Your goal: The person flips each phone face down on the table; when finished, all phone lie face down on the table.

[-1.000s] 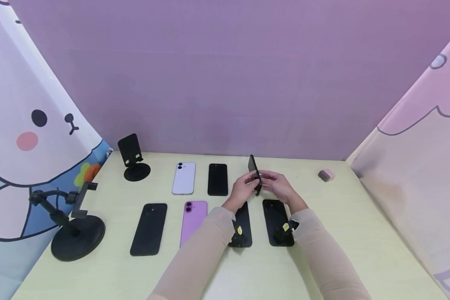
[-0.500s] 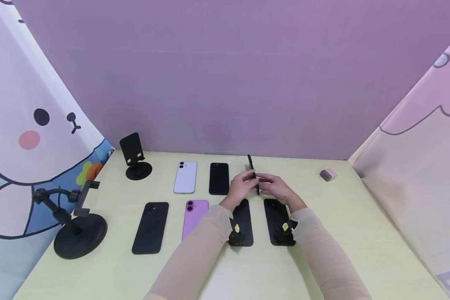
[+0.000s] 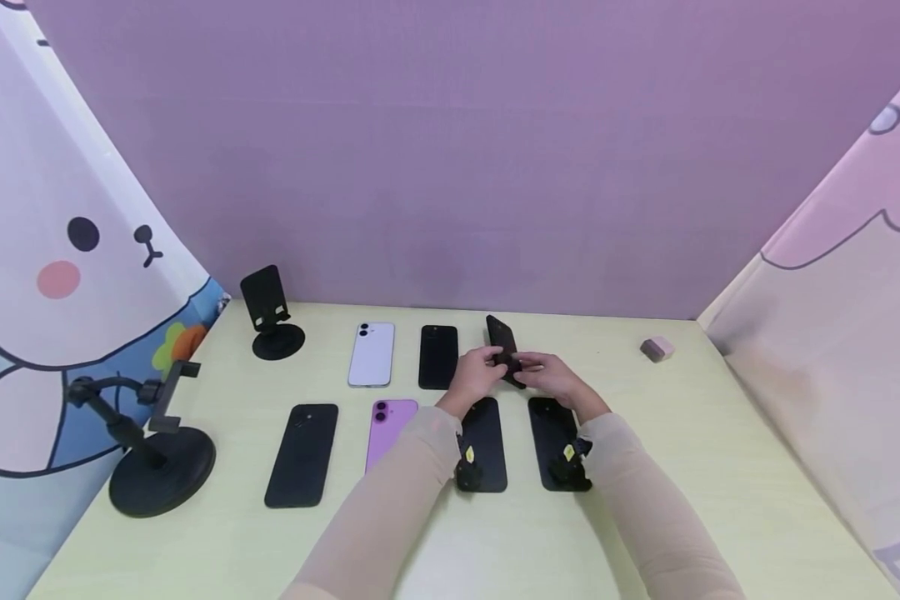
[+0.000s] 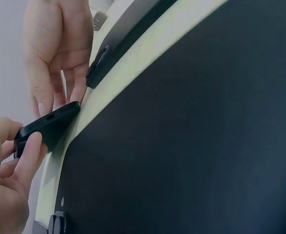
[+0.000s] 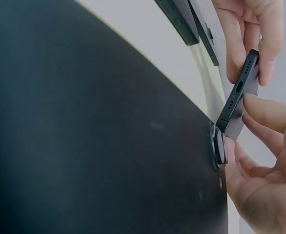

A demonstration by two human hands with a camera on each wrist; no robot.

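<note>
Black phone (image 3: 504, 348) is in the middle of the frame, held tilted above the table (image 3: 720, 467) by both hands: left hand (image 3: 474, 375) and right hand (image 3: 549, 377) pinch its lower end with curled fingers. Such a light grip could let it slip onto the phones (image 3: 484, 433) below

Pale yellow-green table (image 3: 720, 500) – plain purple wall (image 3: 450, 150) at far side. Cartoon bunny curtain (image 3: 52, 250) left, pink-cream cartoon curtain (image 3: 855, 317) right. Even, soft light.
</note>
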